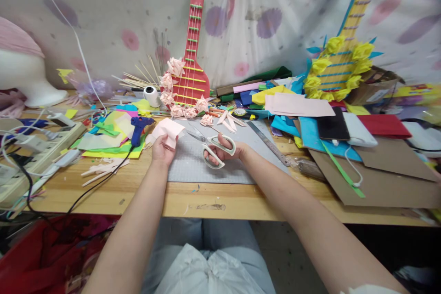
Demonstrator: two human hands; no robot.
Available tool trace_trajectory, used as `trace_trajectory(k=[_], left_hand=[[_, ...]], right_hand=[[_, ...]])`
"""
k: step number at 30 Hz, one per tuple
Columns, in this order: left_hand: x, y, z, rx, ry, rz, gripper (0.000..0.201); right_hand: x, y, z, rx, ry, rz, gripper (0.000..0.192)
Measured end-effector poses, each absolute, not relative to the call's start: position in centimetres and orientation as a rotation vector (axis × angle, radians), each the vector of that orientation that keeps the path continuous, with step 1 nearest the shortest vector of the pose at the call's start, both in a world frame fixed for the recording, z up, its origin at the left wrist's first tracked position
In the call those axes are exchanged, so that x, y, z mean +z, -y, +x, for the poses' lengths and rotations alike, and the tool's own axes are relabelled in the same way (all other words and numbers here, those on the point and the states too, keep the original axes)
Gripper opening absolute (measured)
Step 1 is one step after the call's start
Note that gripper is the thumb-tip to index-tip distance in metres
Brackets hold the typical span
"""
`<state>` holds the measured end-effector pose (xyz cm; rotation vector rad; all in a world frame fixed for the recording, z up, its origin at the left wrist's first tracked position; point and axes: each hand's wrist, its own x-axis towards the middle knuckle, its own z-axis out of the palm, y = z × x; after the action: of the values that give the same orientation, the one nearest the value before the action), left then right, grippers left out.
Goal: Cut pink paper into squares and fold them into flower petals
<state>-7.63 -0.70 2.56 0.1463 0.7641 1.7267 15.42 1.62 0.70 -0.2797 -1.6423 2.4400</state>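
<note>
A folded piece of pale pink paper (167, 131) is pinched in the grip of the left hand (164, 149), just above the grey cutting mat (193, 165) on the worktop (144, 193). White-handled scissors (212, 146) are held by the right hand (225, 151), fingers through the loops, blades slightly parted and pointing toward the paper. A blue glue gun (139, 127) lies near the left hand.

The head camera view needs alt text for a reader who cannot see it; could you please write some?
A person's left hand holds a pale pink paper piece while the right hand grips white-handled scissors over a grey cutting mat. Around them on the wooden table lie coloured paper, a blue glue gun and a red paper guitar.
</note>
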Motion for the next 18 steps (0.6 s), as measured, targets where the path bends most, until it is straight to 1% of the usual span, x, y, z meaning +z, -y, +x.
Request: trace_trajectory(k=[6, 13, 18], left_hand=[[2.62, 0.77, -7.59, 1.745, -0.770, 0.178, 0.030], [2.84, 1.03, -7.47, 1.764, -0.771, 0.209, 0.037], [2.78, 1.02, -7.53, 1.761, -0.742, 0.214, 0.034]], right_hand=[[0.75, -1.69, 15.29, 2.469, 1.653, -0.279, 0.089], [0.46, -1.65, 15.34, 2.486, 1.635, -0.300, 0.088], [0.53, -1.59, 15.32, 2.493, 1.644, -0.285, 0.089]])
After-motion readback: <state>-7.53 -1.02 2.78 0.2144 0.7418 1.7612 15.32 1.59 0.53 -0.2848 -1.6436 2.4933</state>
